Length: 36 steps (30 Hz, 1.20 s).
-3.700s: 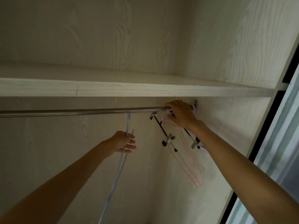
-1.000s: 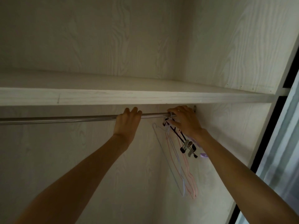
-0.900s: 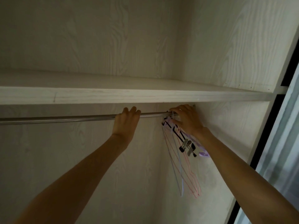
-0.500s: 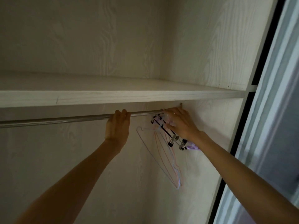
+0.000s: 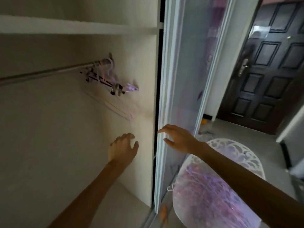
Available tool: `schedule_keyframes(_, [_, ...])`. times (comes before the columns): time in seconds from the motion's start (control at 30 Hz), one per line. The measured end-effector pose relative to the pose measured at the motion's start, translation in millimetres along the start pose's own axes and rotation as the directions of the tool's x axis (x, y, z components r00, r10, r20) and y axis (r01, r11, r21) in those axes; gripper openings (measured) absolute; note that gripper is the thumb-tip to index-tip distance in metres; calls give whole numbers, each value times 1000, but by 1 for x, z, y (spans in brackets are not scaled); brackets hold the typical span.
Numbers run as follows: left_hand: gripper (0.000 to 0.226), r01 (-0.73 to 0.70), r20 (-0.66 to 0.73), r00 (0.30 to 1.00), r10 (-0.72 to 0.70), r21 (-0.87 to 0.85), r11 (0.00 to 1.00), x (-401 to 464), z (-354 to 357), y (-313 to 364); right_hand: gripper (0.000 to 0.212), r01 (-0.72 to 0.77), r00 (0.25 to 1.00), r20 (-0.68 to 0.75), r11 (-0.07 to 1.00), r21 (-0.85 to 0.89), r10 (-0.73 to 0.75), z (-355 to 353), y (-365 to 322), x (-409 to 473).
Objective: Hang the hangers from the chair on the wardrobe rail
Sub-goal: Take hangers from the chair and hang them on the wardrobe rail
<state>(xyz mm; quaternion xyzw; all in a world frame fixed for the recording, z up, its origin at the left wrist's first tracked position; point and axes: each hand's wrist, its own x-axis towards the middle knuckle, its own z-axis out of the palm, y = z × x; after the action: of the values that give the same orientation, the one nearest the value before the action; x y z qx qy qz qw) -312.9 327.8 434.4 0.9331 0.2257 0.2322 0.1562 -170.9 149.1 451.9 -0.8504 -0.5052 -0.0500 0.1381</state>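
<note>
Several hangers [image 5: 107,79] hang bunched at the right end of the metal wardrobe rail [image 5: 46,74]: black clip hangers, a purple one and thin wire ones. A white openwork chair [image 5: 230,163] stands at the lower right with a pile of purple and pink hangers [image 5: 205,198] on its seat. My left hand [image 5: 122,148] hovers inside the wardrobe well below the rail, fingers loosely spread and empty. My right hand [image 5: 176,138] is in front of the sliding door's frame, fingers spread, holding nothing.
A frosted sliding wardrobe door [image 5: 184,79] stands between the wardrobe and the chair. A white shelf [image 5: 74,27] runs above the rail. A dark panelled door [image 5: 266,63] closes the far right. Small items lie on the grey floor [image 5: 246,134].
Both hands have let go of the rail and hangers and dropped down. My view has swung right and down, bringing the sliding door, chair and room into sight.
</note>
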Motion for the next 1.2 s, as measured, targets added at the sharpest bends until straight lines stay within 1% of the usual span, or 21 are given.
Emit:
schedule_keyframes(0.07, [28,-4,101,995,10,-55,998,-12,20,22,39,-104,993,48,995,2,104,9,16,-43])
schedule_keyframes(0.2, [25,-16,288,957,46,-103,995,-35,68,74,41,-299,947,111,954,-34,301,24,57,-131])
schedule_keyframes(0.33, [25,-69,424,900,104,-97,993,-55,121,126,39,-417,891,184,908,-33,415,39,106,-201])
schedule_keyframes(0.47, [27,-43,545,836,70,-62,997,-72,186,161,34,-502,826,274,864,-37,492,60,160,-254])
schedule_keyframes(0.53, [27,-15,598,801,36,-40,999,-82,221,170,32,-536,794,318,843,-35,518,74,188,-274])
schedule_keyframes(0.67, [30,81,691,718,-87,41,996,-99,297,180,32,-578,734,418,815,-28,535,118,250,-302])
schedule_keyframes(0.8, [28,168,711,674,-198,113,979,-105,357,170,32,-589,690,509,808,-19,515,173,295,-309])
schedule_keyframes(0.93, [31,219,756,598,-266,165,962,-105,413,150,30,-576,675,547,817,-28,494,231,327,-309])
schedule_keyframes(1.07, [32,220,799,532,-280,189,957,-95,466,135,31,-564,648,589,824,-54,482,278,358,-299])
schedule_keyframes(1.13, [34,191,830,498,-253,180,965,-84,503,123,33,-563,649,580,824,-70,492,302,379,-289])
schedule_keyframes(1.2, [38,185,840,494,-223,149,971,-69,535,115,36,-545,662,556,832,-102,502,323,400,-274])
